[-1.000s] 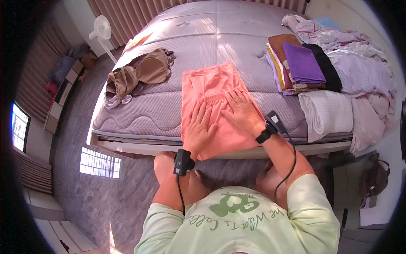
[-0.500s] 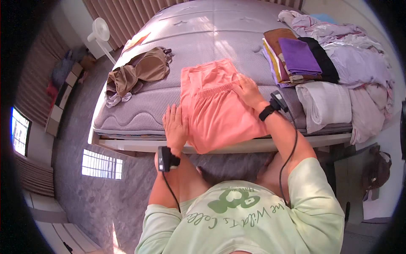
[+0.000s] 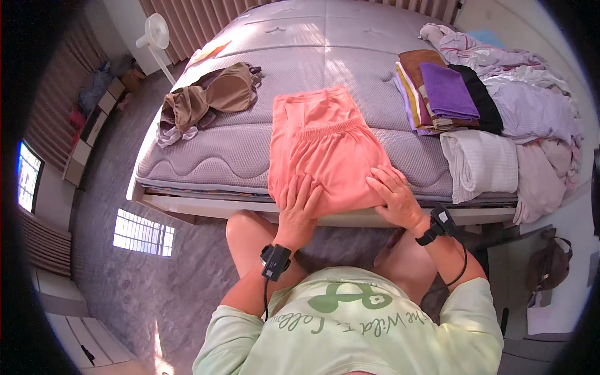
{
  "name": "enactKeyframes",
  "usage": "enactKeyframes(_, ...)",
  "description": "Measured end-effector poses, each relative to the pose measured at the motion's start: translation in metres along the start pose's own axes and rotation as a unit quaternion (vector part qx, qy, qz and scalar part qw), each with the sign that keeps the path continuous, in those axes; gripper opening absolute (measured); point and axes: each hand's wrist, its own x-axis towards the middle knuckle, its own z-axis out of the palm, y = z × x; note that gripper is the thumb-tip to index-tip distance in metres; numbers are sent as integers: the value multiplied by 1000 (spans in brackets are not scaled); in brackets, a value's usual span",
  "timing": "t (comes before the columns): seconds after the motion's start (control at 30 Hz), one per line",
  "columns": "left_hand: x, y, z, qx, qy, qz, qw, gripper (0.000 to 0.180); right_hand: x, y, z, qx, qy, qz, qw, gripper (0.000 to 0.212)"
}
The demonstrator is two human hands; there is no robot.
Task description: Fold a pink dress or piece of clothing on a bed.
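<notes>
Folded coral pants [image 3: 331,156] with a gathered elastic waistband lie at the near edge of the mattress, their lower end over the bed frame. My left hand [image 3: 300,209] rests on their near left part, fingers spread and lying on the cloth. At the near right corner, my right hand [image 3: 399,199] touches the fabric with its fingers stretched over the edge; its thumb is hard to make out. Both wrists carry a strapped black device with a cable.
Brown bras [image 3: 212,94] lie on the mattress [image 3: 219,153] to the left. On the right are folded cloths topped by a purple towel [image 3: 450,90], a folded white cloth [image 3: 481,165] and rumpled bedding [image 3: 531,109]. A white fan [image 3: 156,32] stands beyond the bed's left side.
My right hand has come down from the waistband to the near right corner of the pants. My left hand has moved from their left side onto the near left part.
</notes>
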Motion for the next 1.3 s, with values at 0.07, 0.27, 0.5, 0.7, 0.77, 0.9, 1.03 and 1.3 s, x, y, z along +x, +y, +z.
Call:
enactKeyframes(0.07, 2, -8, 2, 4, 7, 18, 1000, 70, 3, 3, 1, -4, 7, 1, 1000, 59)
enactKeyframes(0.27, -1, -22, -16, -49, 54, 27, 997, 50, 4, 16, 2, 42, 9, -11, 999, 57)
enactKeyframes(0.5, 3, -34, -29, -113, 55, 19, 992, 38, 6, 15, -7, 94, 37, 39, 994, 45)
enactKeyframes(0.7, -6, -31, -48, -133, 27, 17, 991, 32, -11, 31, -12, 124, 37, 30, 991, 33)
enactKeyframes(0.77, -7, -16, -77, -94, -15, -16, 995, 30, -12, 25, -27, 160, 1, 48, 986, 31)
enactKeyframes(0.9, -17, -22, -98, -136, -144, -78, 977, 20, -9, 11, -60, 260, -195, 72, 943, 25)
enactKeyframes(1.03, -13, -48, -87, -237, -123, -108, 958, 20, 6, 15, -68, 320, -198, 120, 919, 18)
enactKeyframes(1.3, 18, -79, -15, -594, 75, -354, 719, 28, 19, 4, -4, 489, -3, 129, 863, 40)
